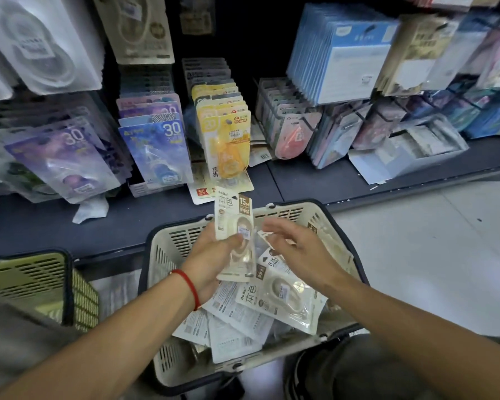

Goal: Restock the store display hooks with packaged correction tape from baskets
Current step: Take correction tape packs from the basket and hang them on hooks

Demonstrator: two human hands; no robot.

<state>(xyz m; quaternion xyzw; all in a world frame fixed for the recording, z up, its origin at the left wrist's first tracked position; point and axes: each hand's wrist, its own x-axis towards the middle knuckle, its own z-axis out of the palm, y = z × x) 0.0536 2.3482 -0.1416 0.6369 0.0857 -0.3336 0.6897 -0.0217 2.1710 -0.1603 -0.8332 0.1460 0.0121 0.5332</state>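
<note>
While a green basket (26,281) sits at far left on the floor, the left hand (211,264) grips a cream correction tape pack (233,226) over the beige basket (168,249), thumb across its face. Pack upright, long axis vertical, header end pointing up toward the shelf (315,180). More packs (283,295) lie jumbled in the basket, mostly face down. Right hand (298,249) hovers just beside, fingers loosely spread, holding nothing.

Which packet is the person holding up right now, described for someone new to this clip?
Find the cream basket on the floor before the shelf. Above it, the left hand holds one cream correction tape packet upright. Unlike the packets lying flat in the basket, it stands vertical, its brown 15M corner on top.
</note>
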